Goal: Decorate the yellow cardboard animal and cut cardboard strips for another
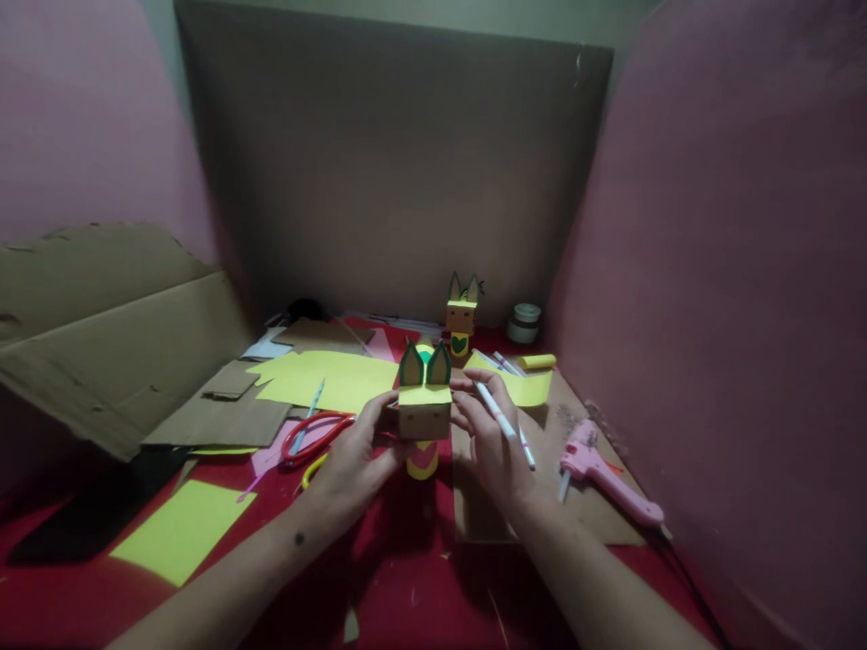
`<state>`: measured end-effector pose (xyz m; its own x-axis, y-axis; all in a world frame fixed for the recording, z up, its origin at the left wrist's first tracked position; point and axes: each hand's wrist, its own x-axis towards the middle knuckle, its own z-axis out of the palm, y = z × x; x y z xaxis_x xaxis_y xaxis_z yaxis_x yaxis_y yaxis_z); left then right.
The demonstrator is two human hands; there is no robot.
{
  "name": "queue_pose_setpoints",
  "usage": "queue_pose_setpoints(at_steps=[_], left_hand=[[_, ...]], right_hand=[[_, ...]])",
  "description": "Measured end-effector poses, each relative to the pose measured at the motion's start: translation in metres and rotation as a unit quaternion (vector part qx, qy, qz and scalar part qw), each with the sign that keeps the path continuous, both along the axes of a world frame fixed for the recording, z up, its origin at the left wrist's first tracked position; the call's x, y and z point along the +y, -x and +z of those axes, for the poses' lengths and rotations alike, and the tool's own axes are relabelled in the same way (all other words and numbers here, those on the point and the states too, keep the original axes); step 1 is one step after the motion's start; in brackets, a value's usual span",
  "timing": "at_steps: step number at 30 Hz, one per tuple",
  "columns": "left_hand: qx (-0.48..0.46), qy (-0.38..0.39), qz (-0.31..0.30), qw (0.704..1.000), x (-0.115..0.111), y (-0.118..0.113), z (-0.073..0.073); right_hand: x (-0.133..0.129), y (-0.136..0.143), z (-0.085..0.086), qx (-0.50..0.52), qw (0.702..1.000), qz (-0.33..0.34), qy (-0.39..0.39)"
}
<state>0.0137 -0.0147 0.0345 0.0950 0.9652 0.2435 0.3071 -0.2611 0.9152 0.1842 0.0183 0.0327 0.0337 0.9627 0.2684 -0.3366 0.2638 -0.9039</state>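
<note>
Cardboard figure: the eared box head (424, 422) is upright between both hands, short of the bench's (399, 587) middle, towards its near edge; whether the body touches down is unclear.
Left hand (356, 460): grip pinches the head's left side, thumb low, fingers higher.
Right hand (493, 456): grip pinches a white marker (499, 417) among the fingers, fingertips at the head's right side.
Step in hand: apparently steadying or checking the head, marker kept ready.
Next move: drawing would call for the left hand alone to hold the head, freeing the right to aim the marker.
Cardboard sheet (480, 519): under the right hand, towards the bench's right edge, carrying the pink glue gun (606, 474).
Red handle loop (288, 449): just left of the left hand.
Second figure (461, 318): upright, near the bench's far edge.
</note>
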Motion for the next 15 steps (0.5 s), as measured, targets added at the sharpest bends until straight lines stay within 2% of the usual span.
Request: queue_pose_setpoints(at_steps=[6, 15], left_hand=[[0.075, -0.030, 0.017, 0.997, -0.002, -0.004, -0.005], [0.019, 0.034, -0.062, 0.997, 0.000, 0.007, -0.009]], right_hand=[[0.002, -0.008, -0.001, -0.053, 0.998, -0.019, 0.026], [-0.005, -0.014, 0.001, -0.063, 0.996, -0.032, 0.056]])
